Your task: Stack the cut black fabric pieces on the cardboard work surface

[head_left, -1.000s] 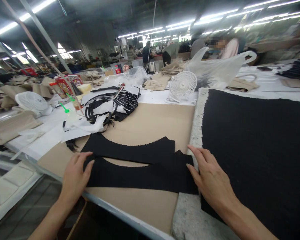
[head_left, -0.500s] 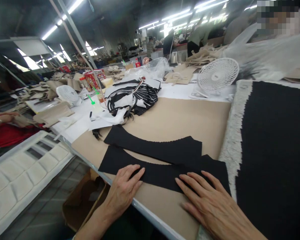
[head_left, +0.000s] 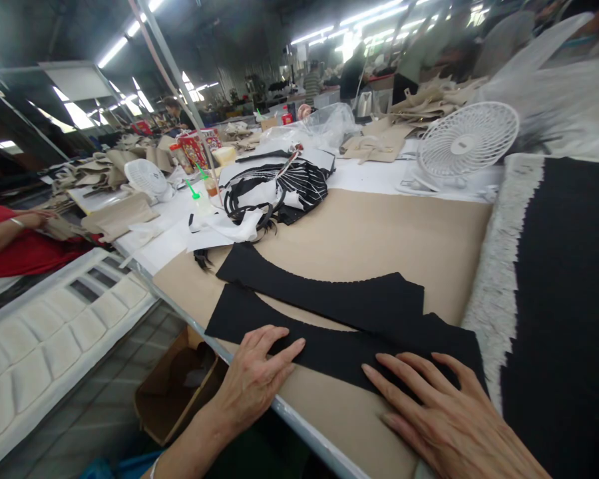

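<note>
Two curved black fabric pieces lie on tan paper (head_left: 369, 239) at the table's near edge. My left hand (head_left: 257, 379) lies flat and open on the near black piece (head_left: 329, 349), fingers stretched toward its middle. My right hand (head_left: 439, 412) rests open with fingers spread on the same piece, further right. The far black piece (head_left: 329, 293) lies just beyond, overlapping the near one at its right end. Neither hand grips anything.
A large black cloth (head_left: 569, 299) on a white fleecy layer (head_left: 494, 279) covers the right. A white desk fan (head_left: 466, 143) stands behind. A heap of black-and-white trim (head_left: 274, 189) lies at the back left. An open cardboard box (head_left: 174, 392) sits on the floor. A person in red (head_left: 10, 239) works at the left.
My hands have slid from the outer ends of the near black piece onto its middle and right part. The view has swung left and moved closer.
</note>
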Demonstrator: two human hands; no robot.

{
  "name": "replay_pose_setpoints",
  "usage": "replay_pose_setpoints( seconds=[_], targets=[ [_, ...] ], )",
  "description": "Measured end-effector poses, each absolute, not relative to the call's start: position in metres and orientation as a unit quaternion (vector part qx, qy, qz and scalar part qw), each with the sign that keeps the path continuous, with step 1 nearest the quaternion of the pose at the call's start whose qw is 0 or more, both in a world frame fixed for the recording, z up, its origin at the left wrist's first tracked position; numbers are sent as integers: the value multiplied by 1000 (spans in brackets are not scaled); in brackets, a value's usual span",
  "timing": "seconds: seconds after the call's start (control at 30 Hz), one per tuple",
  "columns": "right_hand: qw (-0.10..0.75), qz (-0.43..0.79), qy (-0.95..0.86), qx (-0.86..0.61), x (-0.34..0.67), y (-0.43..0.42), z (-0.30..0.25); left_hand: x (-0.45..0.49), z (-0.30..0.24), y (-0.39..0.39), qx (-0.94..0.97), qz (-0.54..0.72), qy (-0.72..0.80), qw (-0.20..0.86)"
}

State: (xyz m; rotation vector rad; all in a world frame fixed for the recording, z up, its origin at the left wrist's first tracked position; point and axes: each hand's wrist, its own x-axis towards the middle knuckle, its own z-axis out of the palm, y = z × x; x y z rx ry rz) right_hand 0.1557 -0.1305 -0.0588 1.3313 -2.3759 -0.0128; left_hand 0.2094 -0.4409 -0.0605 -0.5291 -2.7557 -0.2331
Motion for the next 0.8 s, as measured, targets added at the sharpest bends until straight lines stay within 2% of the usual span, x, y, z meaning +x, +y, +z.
replay_pose_setpoints(
  seconds=[0.67, 0.8],
  targets=[
    [223, 25, -856, 466, 156, -127, -51, 210, -64, -441, -183, -79, -964, 176],
    [249, 28, -849, 466, 154, -128, -47, 211, -66, -442, -187, -75, -963, 180]
  ],
)
